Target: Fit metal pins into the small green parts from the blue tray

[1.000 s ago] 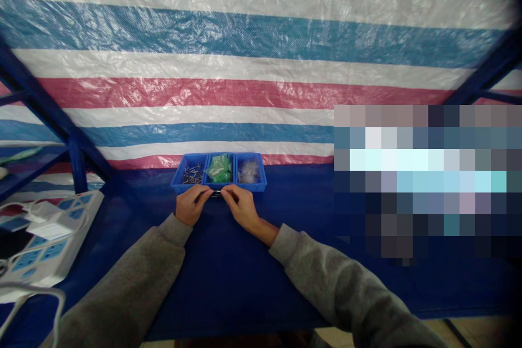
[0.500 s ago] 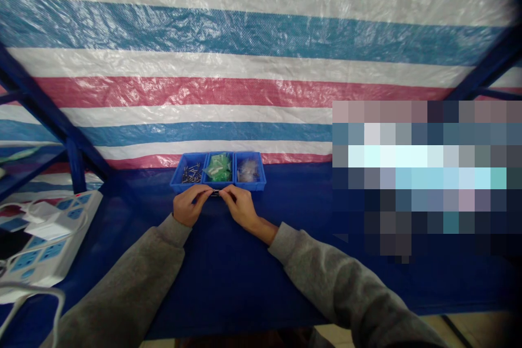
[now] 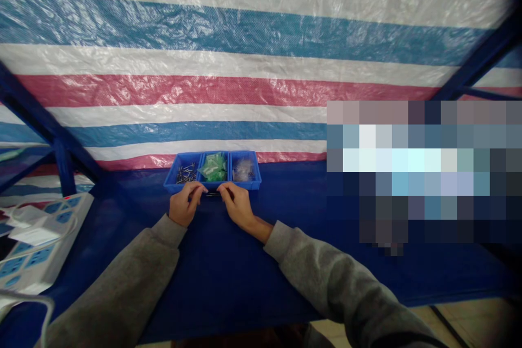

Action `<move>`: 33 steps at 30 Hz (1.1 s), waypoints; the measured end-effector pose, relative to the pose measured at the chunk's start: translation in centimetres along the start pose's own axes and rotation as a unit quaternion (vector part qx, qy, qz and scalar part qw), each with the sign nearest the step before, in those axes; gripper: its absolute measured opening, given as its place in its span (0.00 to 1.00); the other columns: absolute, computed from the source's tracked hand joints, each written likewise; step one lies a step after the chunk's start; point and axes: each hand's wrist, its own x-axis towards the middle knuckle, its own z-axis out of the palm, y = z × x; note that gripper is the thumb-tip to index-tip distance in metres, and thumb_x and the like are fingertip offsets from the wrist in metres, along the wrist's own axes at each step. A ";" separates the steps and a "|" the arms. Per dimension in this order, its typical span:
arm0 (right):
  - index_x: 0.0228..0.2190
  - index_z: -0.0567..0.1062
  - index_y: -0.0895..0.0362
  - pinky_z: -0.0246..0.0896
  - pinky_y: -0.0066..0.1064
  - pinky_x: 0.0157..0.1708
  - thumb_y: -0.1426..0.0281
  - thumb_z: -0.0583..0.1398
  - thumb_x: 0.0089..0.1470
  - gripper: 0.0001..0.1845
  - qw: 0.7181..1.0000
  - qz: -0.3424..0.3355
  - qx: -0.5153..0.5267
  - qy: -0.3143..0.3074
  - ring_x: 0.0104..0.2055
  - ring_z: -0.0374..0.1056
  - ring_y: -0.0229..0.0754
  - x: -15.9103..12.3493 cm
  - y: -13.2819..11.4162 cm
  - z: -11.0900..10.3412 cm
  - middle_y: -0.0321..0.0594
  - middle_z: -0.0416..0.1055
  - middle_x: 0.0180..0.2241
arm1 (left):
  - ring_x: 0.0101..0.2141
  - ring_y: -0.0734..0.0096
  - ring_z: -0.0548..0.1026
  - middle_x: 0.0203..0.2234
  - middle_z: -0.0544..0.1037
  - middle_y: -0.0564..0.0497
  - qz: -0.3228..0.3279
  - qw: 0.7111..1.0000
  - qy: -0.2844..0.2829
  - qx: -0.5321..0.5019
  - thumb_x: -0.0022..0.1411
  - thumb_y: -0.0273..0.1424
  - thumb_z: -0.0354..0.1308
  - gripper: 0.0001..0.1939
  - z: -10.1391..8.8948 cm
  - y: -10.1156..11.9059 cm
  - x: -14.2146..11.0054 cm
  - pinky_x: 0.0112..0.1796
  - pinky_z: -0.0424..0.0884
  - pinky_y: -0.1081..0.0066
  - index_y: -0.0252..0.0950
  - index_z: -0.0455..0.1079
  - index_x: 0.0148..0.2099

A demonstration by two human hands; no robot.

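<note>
My left hand point(image 3: 185, 204) and my right hand point(image 3: 236, 204) meet just in front of a row of three small blue bins point(image 3: 212, 187). Both pinch a small dark part point(image 3: 212, 194) between their fingertips; it is too small to name. The left bin holds metal screws point(image 3: 185, 174). The middle bin holds green plastic pieces point(image 3: 212, 167). The right bin holds clear or pale bits point(image 3: 243, 171). Grey sleeves cover both arms.
The blue table point(image 3: 228, 272) ends near the bottom of the view. A white power strip with cables point(image 3: 36, 239) lies at the left. A striped tarp point(image 3: 244, 65) hangs behind the bins. A blue frame post point(image 3: 63, 168) stands at the left. A blurred patch covers the right.
The view has drifted slightly, so bins and hands sit a little left and higher. Both hands stay pinched together on the small part.
</note>
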 end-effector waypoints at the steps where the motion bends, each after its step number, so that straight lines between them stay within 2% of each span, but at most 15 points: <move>1: 0.31 0.73 0.58 0.54 0.25 0.27 0.64 0.49 0.60 0.16 1.000 0.002 0.000 0.002 0.25 0.62 0.36 0.0 0.0 0.0 0.35 0.67 0.23 | 0.20 0.80 0.70 0.25 0.75 0.53 0.002 1.000 -0.008 0.002 0.65 0.32 0.47 0.11 0.1 -0.1 0.0 0.28 0.68 0.79 0.33 0.68 0.42; 7: 0.32 0.73 0.58 0.55 0.26 0.30 0.64 0.48 0.60 0.16 1.000 0.004 0.006 0.016 0.26 0.63 0.36 0.0 0.0 0.0 0.36 0.69 0.25 | 0.36 0.72 0.75 0.36 0.77 0.49 0.075 0.997 -0.019 0.025 0.65 0.32 0.47 0.14 0.6 -0.7 0.2 0.41 0.70 0.73 0.36 0.69 0.48; 13: 0.33 0.73 0.58 0.56 0.26 0.31 0.64 0.47 0.61 0.17 1.000 0.010 0.007 0.021 0.28 0.64 0.36 0.0 -0.4 -0.3 0.37 0.69 0.26 | 0.37 0.71 0.76 0.36 0.79 0.50 0.084 0.996 0.007 0.013 0.63 0.34 0.50 0.12 0.7 -0.9 0.2 0.42 0.71 0.71 0.36 0.72 0.44; 17: 0.33 0.73 0.58 0.57 0.26 0.32 0.64 0.47 0.61 0.17 1.000 0.014 0.010 0.025 0.29 0.65 0.37 0.0 -0.4 -0.3 0.37 0.70 0.27 | 0.36 0.72 0.77 0.33 0.80 0.50 0.073 0.997 -0.005 -0.010 0.64 0.33 0.50 0.12 0.5 -0.8 0.3 0.42 0.71 0.72 0.36 0.73 0.42; 20: 0.34 0.73 0.58 0.57 0.26 0.31 0.64 0.47 0.61 0.18 0.999 0.020 0.008 0.025 0.29 0.65 0.37 0.0 -0.3 -0.2 0.37 0.70 0.27 | 0.28 0.75 0.76 0.31 0.80 0.51 0.024 1.000 -0.015 -0.014 0.64 0.34 0.48 0.14 0.3 -0.6 0.2 0.35 0.72 0.75 0.36 0.71 0.46; 23: 0.34 0.73 0.58 0.57 0.26 0.31 0.64 0.47 0.61 0.17 0.999 0.019 0.007 0.025 0.28 0.65 0.37 -0.1 -0.2 -0.1 0.37 0.70 0.27 | 0.17 0.81 0.69 0.27 0.79 0.54 -0.021 0.999 -0.024 -0.035 0.65 0.35 0.47 0.15 0.3 -0.6 0.1 0.24 0.68 0.79 0.35 0.68 0.49; 26: 0.34 0.73 0.58 0.56 0.26 0.30 0.64 0.48 0.60 0.16 1.000 0.013 0.004 0.023 0.28 0.65 0.37 -0.1 -0.1 -0.1 0.37 0.70 0.27 | 0.15 0.82 0.65 0.26 0.78 0.54 -0.045 0.996 -0.031 -0.074 0.63 0.35 0.49 0.16 0.5 -0.7 0.0 0.19 0.65 0.80 0.35 0.66 0.50; 33: 0.33 0.73 0.58 0.57 0.27 0.32 0.64 0.49 0.60 0.15 0.999 0.012 0.005 0.029 0.29 0.65 0.37 -0.1 -0.1 0.0 0.38 0.71 0.29 | 0.14 0.86 0.65 0.45 0.72 0.44 -0.094 0.975 -0.031 -0.198 0.62 0.36 0.51 0.19 0.9 -0.5 0.1 0.15 0.63 0.79 0.37 0.62 0.54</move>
